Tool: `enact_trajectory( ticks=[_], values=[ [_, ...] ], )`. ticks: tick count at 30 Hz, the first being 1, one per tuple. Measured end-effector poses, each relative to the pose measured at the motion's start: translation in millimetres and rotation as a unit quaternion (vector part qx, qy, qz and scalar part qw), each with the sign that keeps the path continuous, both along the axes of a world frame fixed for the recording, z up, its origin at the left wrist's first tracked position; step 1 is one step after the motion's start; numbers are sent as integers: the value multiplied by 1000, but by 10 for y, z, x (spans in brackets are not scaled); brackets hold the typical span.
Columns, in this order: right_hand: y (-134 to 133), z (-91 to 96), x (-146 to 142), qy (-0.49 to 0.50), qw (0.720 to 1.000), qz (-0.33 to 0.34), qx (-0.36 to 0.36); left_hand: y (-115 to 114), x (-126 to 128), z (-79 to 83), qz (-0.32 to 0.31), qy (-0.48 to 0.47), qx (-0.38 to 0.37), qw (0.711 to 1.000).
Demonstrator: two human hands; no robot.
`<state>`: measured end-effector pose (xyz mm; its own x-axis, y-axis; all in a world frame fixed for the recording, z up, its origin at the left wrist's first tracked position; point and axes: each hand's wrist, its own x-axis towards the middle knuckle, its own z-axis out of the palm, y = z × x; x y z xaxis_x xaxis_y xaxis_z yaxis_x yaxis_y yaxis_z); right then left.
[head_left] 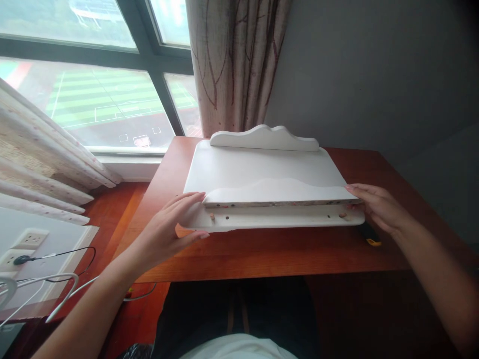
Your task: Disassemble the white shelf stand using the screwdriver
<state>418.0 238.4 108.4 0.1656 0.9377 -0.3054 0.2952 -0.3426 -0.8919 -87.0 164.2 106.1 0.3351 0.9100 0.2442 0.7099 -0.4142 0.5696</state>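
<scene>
The left grip, spread, and right grip, pinching, hold the board at both ends, likely keeping it level near the pegs.

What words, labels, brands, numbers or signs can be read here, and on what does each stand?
None can be read.
White panel and the nearer wavy white board: no lettering visible.
Wall socket: any marking is too small to read.
Dark-and-yellow item: no legible label.
Pinkish patch outside the window: too blurred to tell whether it bears text.
</scene>
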Motion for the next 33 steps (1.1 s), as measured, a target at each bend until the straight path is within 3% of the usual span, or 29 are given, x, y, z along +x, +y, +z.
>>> enact_trajectory(
  ticks=[5, 10, 18, 25, 33],
  values=[
    [44, -69, -25, -8, 1000, 9, 15, 21, 46, -171, 16, 17, 59, 998],
    [116, -90, -60, -1, 1000, 10, 24, 115, 3, -210, 30, 19, 68, 997],
    [227, -126, -126, -22, 998, 22, 57, 313, -25, -149, 30, 10, 49, 998],
    [266, -96, -157, 30, 998, 31, 39, 446, -44, -114, 26, 16, 57, 998],
    [238, 116, -174, 43, 998, 31, -42, 428, -47, 7, 8, -9, 5, 1000]
  ],
)
